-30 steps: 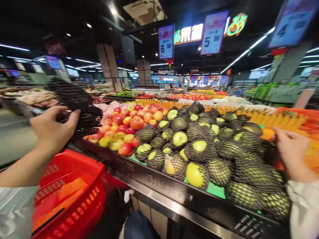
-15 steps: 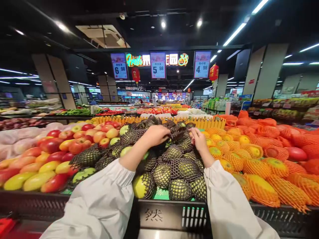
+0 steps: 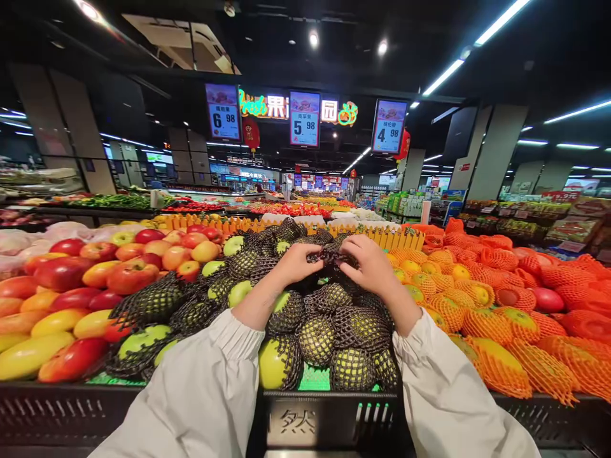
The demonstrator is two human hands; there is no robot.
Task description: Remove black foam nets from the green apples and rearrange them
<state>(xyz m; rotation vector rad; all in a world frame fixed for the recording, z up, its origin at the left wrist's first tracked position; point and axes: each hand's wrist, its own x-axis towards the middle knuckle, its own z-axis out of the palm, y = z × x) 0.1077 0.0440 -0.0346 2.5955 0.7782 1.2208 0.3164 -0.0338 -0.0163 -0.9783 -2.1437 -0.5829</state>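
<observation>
Over the middle of the fruit display, my left hand [image 3: 300, 262] and my right hand [image 3: 370, 264] come close together. Both are closed with their fingertips on a black foam net sleeve [image 3: 329, 256], gripping it from its two sides. Whether a fruit sits inside that sleeve cannot be made out. Below and around my hands lie green apples in black foam nets [image 3: 317, 340], piled up. A green apple [image 3: 273, 364] at the front left of the pile is partly out of its net.
Red and yellow apples and mangoes [image 3: 133, 277] lie to the left. Oranges and mangoes in orange nets [image 3: 499, 369] are on the right. A black crate edge [image 3: 329, 413] runs along the front. Behind stands a low yellow fence [image 3: 382, 238]; price screens [image 3: 304, 119] hang above.
My right hand has moved inward to the left, closer to my left hand, and now grips the net sleeve too. The view has shifted slightly.
</observation>
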